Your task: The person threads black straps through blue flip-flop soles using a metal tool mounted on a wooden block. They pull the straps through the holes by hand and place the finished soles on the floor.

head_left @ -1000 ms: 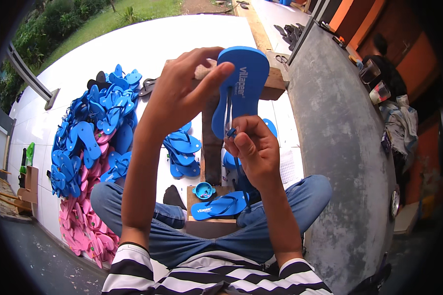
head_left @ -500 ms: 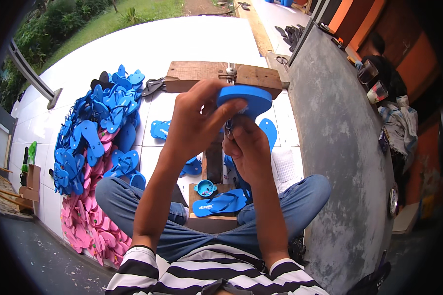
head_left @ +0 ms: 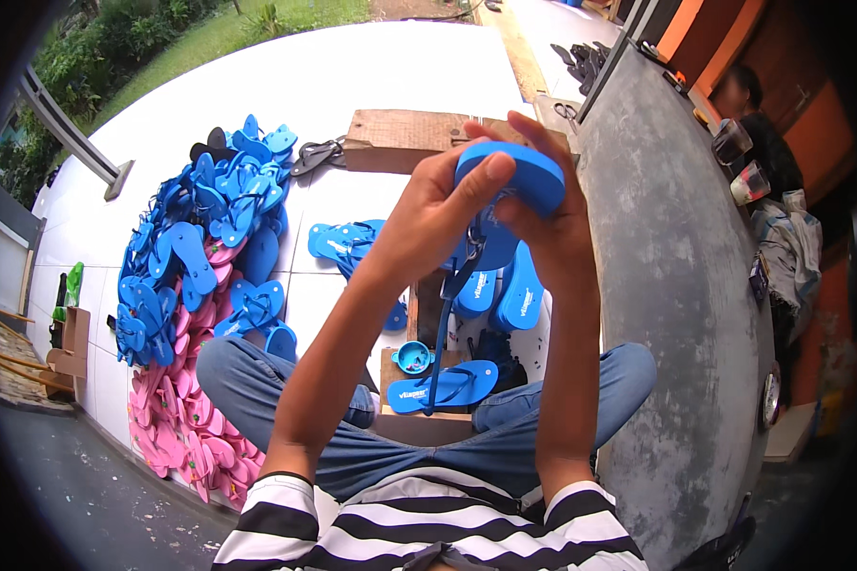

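A blue flip-flop sole (head_left: 528,178) is held up in front of me, one end tilted toward me. My left hand (head_left: 452,195) grips its left side, thumb pressed on the face. My right hand (head_left: 560,224) wraps the right side, thumb low on the sole and fingers behind it. From the sole a dark blue strap (head_left: 441,328) dangles loose toward my lap. Below, a finished-looking blue flip-flop (head_left: 409,395) lies on a low wooden block between my legs. Beside it sits a small turquoise bowl (head_left: 413,358) with tiny bits inside.
Beyond my hands lies a thick wooden beam (head_left: 400,143). More blue flip-flops (head_left: 519,300) rest on the tiles. At left is a heap of blue flip-flops (head_left: 195,257) with pink ones (head_left: 167,409) nearer. A grey ledge (head_left: 676,285) runs along the right; a person (head_left: 771,147) is beyond it.
My right hand has moved up from the metal hook under the sole to the sole's right side. The flip-flop has come away from the hook area, and its strap now hangs down.
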Available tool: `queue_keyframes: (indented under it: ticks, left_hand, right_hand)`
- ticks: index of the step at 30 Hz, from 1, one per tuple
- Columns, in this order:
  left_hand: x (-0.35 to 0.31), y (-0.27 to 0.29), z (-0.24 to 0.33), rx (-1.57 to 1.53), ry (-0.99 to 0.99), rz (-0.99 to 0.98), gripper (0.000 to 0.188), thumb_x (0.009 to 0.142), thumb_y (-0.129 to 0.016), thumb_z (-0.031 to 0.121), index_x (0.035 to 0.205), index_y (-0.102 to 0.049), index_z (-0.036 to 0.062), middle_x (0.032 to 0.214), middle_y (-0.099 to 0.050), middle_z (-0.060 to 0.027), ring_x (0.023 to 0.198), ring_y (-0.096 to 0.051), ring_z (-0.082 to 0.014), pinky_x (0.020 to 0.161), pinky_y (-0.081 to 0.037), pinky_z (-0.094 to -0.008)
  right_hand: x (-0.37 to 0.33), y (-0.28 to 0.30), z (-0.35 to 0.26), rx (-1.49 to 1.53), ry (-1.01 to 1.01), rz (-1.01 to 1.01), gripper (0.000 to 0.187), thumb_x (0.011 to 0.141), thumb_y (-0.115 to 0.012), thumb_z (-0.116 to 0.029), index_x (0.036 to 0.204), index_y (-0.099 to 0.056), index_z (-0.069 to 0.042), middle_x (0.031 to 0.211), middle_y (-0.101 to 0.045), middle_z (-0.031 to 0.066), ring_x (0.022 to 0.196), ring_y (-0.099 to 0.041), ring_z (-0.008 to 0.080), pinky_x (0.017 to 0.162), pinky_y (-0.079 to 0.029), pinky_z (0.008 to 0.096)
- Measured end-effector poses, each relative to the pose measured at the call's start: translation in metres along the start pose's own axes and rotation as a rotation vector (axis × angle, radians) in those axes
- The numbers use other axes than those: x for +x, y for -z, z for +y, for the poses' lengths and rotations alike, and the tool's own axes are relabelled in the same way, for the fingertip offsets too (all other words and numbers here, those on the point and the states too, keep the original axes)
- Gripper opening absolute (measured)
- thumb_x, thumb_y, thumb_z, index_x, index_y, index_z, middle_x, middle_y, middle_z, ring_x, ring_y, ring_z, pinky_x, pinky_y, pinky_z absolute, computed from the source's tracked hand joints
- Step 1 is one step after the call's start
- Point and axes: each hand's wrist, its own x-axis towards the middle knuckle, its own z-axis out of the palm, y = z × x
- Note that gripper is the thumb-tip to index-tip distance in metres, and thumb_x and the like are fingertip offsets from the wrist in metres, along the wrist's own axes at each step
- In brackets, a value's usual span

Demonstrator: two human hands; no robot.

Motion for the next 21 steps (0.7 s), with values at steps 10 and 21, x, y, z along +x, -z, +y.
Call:
queue_keyframes:
  ticks: [10, 21]
  left_hand:
    - [-0.040, -0.036, 0.010, 0.051, -0.001, 0.301, 0.049, 0.097, -0.059, 0.048, 0.097, -0.067, -0.0002, 0.077, -0.062, 0.0009, 0.070, -0.053, -0.0034, 0.060, -0.044, -0.0197]
    - [-0.136, -0.018, -0.079, -0.068, 0.604, 0.340, 0.040, 0.103, -0.049, 0.040, 0.112, -0.061, 0.0031, 0.092, -0.063, -0.0020, 0.086, -0.055, -0.0063, 0.075, -0.045, -0.0223]
  right_hand:
    - [-0.046, -0.041, -0.009, -0.214, -0.146, 0.351, 0.035, 0.089, -0.072, -0.023, 0.115, -0.061, -0.002, 0.100, -0.067, 0.0080, 0.091, -0.063, 0.0137, 0.081, -0.051, 0.0298]
    - [-0.161, -0.049, 0.047, -0.873, -0.301, 0.440, 0.045, 0.081, -0.080, -0.017, 0.116, -0.055, -0.003, 0.113, -0.053, 0.0109, 0.100, -0.057, 0.0219, 0.078, -0.050, 0.0360]
